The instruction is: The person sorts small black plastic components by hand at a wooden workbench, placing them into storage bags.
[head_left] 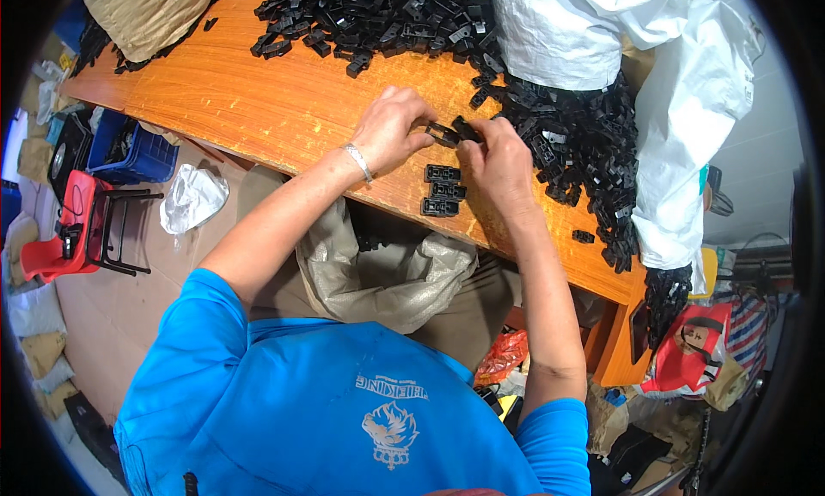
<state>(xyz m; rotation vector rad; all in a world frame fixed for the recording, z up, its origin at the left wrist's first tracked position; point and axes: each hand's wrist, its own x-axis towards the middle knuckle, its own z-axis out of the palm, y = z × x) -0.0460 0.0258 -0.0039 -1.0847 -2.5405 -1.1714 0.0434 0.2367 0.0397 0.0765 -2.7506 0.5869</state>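
While the left hand (pixel 391 128) pinches one black clip (pixel 442 134), the right hand (pixel 498 157) fingers grip another black piece (pixel 466 127) touching it.

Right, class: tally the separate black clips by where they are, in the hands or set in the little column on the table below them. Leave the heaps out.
Clips in the hands: 2
Clips in the column: 3
Total: 5
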